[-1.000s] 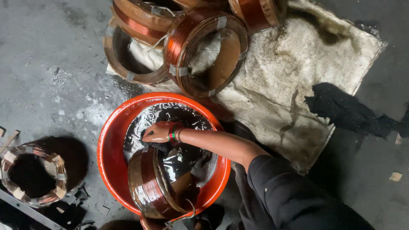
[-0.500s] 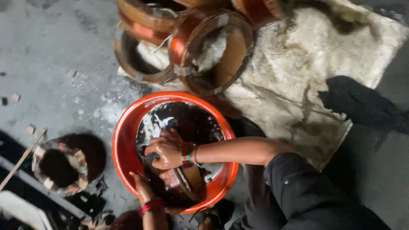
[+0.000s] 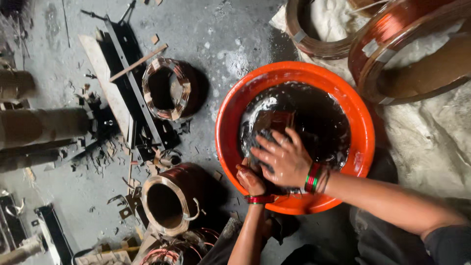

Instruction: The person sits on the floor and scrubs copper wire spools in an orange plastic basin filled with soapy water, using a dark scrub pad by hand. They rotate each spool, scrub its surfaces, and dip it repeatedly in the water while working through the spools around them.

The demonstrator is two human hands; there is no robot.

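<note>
I see copper coils (image 3: 387,46) beyond the orange basin (image 3: 365,142) | dark block (image 3: 272,122) inside it, in black liquid | right hand (image 3: 284,159) fingers spread, pressing it | left hand (image 3: 251,180) curled at the near rim, grip unclear.

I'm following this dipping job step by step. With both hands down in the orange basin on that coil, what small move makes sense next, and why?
Probably lift the coil a little and turn it. It lies mostly sunk in the dark liquid of the orange basin, with only part showing. The right hand lies spread over it and the left hand grips at the near rim, so both seem placed to raise it.
</note>
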